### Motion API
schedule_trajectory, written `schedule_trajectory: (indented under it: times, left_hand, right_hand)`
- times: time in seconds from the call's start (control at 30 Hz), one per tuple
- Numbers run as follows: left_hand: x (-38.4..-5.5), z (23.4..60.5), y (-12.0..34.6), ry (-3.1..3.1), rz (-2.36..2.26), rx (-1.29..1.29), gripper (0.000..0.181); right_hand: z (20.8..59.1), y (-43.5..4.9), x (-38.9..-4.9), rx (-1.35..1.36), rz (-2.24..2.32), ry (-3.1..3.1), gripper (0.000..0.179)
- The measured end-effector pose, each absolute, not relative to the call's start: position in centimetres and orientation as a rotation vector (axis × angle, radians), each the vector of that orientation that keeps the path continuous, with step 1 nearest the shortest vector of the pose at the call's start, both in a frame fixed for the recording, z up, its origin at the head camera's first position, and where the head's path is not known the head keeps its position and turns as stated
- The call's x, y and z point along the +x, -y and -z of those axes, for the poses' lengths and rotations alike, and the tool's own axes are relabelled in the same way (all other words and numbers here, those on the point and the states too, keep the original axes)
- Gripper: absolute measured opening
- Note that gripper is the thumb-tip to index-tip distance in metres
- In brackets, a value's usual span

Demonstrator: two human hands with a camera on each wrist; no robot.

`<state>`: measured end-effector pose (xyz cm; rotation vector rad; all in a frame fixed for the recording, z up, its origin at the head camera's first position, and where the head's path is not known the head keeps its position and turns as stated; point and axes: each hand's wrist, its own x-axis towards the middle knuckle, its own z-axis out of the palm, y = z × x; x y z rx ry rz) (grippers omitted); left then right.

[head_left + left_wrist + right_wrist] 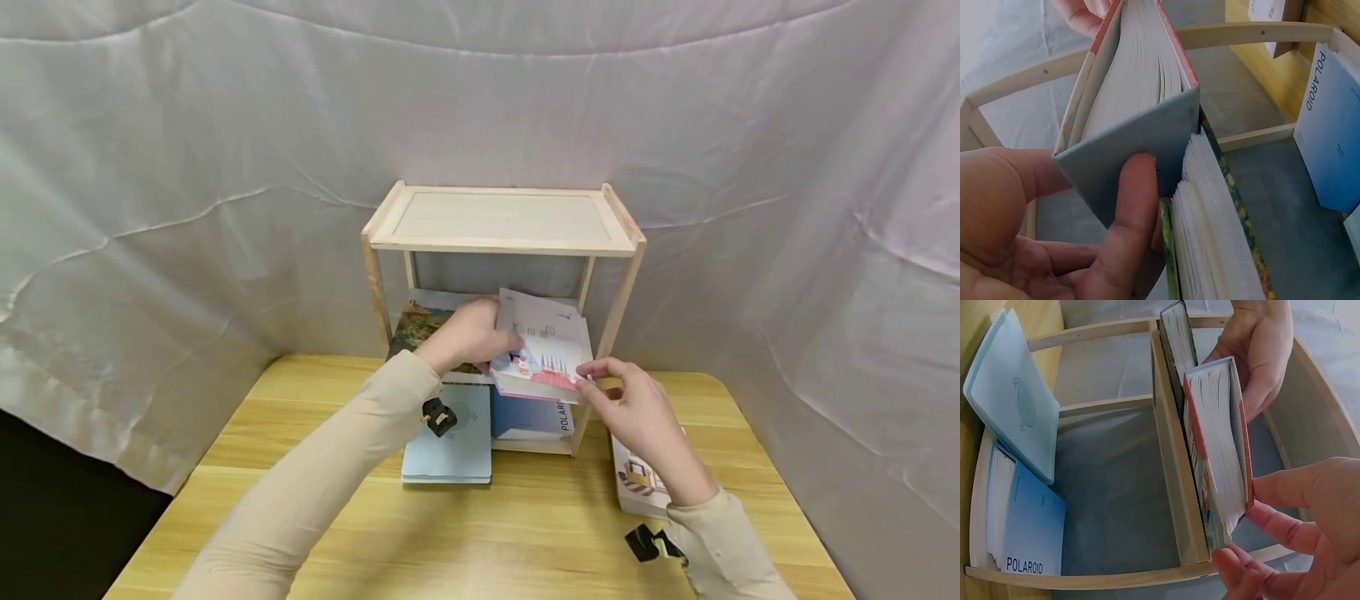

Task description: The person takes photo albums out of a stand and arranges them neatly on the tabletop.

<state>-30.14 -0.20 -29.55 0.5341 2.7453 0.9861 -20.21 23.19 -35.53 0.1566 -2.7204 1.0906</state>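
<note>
A thick hardcover book [546, 333] with a pale, pink-trimmed illustrated cover lies slightly tilted over the right part of the middle shelf. My left hand [474, 335] grips its left side, thumb on top of the cover; the left wrist view shows a finger against the grey-blue spine [1147, 134]. With fingertips, my right hand [636, 410] pinches the near right corner, close by the page edges [1217, 419]. Directly left of it, a book with a green landscape cover [422, 328] lies on the same shelf, partly hidden by my left hand.
The light wooden shelf rack [502, 247] stands at the table's back. On its lower level are a light-blue notebook [450, 442], jutting out over the front, and a blue POLAROID book [528, 415]. Another illustrated book [637, 479] lies on the wooden table [480, 542], beneath my right forearm.
</note>
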Motion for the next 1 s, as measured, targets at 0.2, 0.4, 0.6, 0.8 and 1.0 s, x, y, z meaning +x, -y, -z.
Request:
schedule_trajectory:
  times: [0.2,0.4,0.6,0.8,1.0]
  left_hand:
    - [-29.7,29.8,0.5,-2.757,-0.987,0.538,0.047]
    - [-29.3,29.9,0.7,-2.761,-0.970,0.564,0.047]
    - [-29.2,29.9,0.8,-2.759,-0.980,0.563,0.046]
    - [-29.0,30.2,0.8,-2.758,-0.995,0.552,0.053]
    - [-28.9,30.3,0.6,-2.723,-1.063,0.524,0.057]
  right_hand:
    - [35.8,-23.4,-20.5,0.150,-1.135,2.719,0.028]
    - [36.0,-23.9,-20.6,0.150,-1.202,2.705,0.031]
    - [36.2,-24.2,-20.8,0.129,-1.247,2.694,0.033]
    - [36.3,-24.1,-20.8,0.089,-1.340,2.649,0.034]
    - [36.4,-24.1,-20.7,0.046,-1.513,2.555,0.038]
